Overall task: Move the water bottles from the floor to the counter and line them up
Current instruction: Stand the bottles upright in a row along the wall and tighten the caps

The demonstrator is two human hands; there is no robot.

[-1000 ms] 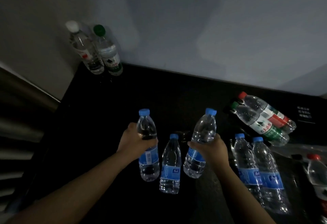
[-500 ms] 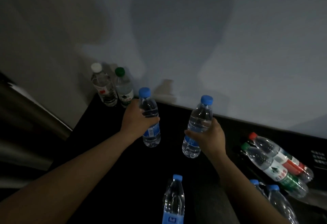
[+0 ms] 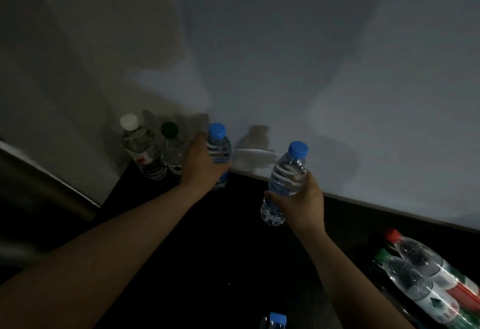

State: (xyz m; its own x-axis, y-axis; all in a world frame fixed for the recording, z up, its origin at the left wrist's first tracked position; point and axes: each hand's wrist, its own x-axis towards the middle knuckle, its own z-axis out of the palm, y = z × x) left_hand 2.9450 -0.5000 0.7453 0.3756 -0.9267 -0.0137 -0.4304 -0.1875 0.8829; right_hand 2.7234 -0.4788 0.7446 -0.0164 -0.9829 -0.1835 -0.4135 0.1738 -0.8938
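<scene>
My left hand [image 3: 201, 164] grips a blue-capped water bottle [image 3: 219, 144] by its middle, close to the back wall and just right of a green-capped bottle [image 3: 173, 147]. A white-capped bottle [image 3: 141, 147] stands left of that one in the corner of the black counter [image 3: 207, 250]. My right hand [image 3: 302, 199] holds a second blue-capped bottle [image 3: 285, 178] tilted, further right and nearer to me. Whether either held bottle touches the counter is unclear.
Two larger bottles, red-capped [image 3: 426, 258] and green-capped [image 3: 415, 284], lie on their sides at the right. The blue cap of another bottle [image 3: 277, 319] shows at the bottom edge. A grey wall [image 3: 285, 69] backs the counter, and a dark ledge [image 3: 39, 186] runs at the left.
Both hands have carried their blue-capped bottles away from me toward the back wall. The left one now sits beside the green-capped bottle. The view has tilted upward.
</scene>
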